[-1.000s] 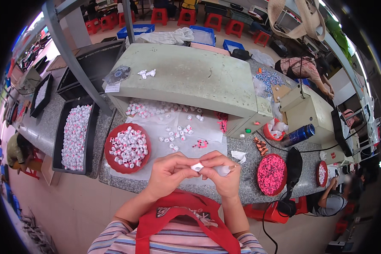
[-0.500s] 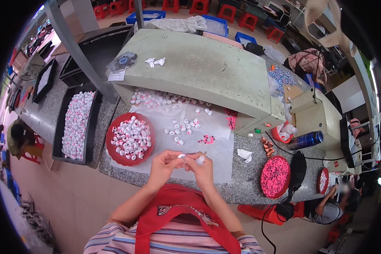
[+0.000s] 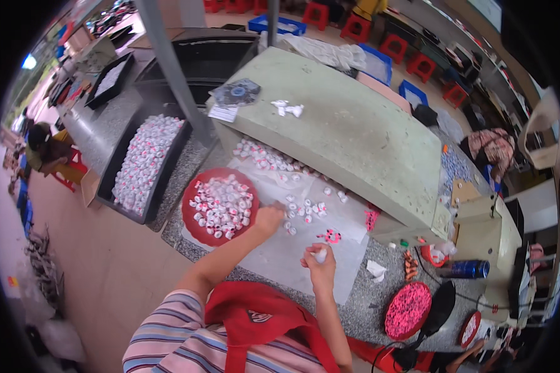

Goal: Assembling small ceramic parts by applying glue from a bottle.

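My left hand (image 3: pixel 270 217), blurred by motion, reaches over the white sheet (image 3: pixel 261 267) between the red bowl and a loose group of small round white pieces (image 3: pixel 308 210). Its fingertips are too smeared to show what they hold, if anything. My right hand (image 3: pixel 320 266), closed, keeps a small whitish bottle (image 3: pixel 320 255) in its grip, above the sheet near the counter's front. Beyond it lies a small cluster of pink-and-black bits (image 3: pixel 331 235). Many white pieces with pink and dark marks fill the red bowl (image 3: pixel 188 219) to the left.
A pale green metal hood (image 3: pixel 342 130) spans the back of the sheet, with more white pieces under it. Left stands a black bin (image 3: pixel 148 219) of similar pieces. To the right are a bowl of pink bits (image 3: pixel 407 311), a crumpled tissue (image 3: pixel 376 270) and a blue can (image 3: pixel 465 269).
My hands, together before, have come apart: the left has moved toward the loose white pieces, the right stays back with the bottle. The whole view has turned and shifted.
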### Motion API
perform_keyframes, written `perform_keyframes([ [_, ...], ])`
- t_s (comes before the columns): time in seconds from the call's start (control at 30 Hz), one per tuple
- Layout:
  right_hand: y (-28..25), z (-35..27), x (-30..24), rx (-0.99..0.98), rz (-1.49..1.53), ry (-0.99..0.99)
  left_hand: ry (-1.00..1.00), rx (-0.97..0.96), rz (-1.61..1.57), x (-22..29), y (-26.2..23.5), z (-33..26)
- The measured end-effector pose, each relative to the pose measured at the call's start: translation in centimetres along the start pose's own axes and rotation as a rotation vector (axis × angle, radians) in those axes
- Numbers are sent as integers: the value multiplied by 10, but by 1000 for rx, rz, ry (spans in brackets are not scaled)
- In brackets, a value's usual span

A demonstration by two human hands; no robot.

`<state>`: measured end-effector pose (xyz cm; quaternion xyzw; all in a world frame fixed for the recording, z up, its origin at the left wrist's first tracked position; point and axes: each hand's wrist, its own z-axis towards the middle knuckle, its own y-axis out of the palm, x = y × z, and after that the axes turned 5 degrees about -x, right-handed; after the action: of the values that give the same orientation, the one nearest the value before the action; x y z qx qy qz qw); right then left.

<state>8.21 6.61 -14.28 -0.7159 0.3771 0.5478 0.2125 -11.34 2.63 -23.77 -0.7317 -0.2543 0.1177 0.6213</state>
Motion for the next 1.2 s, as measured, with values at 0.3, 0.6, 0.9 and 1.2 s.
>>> perform_keyframes([
  [0.3,-12,-51,-32,41,-10,-130,25,-313,-1698,46,-110,-60],
  [0.6,3,-94,-128,164,-117,-381,381,-183,-2154,58,-198,-143],
  [0.9,5,-137,-146,323,-503,-975,410,61,-1884,90,-214,-163],
  [1.2,-3,-135,-151,224,-580,-1055,475,128,-1904,101,-210,-161],
])
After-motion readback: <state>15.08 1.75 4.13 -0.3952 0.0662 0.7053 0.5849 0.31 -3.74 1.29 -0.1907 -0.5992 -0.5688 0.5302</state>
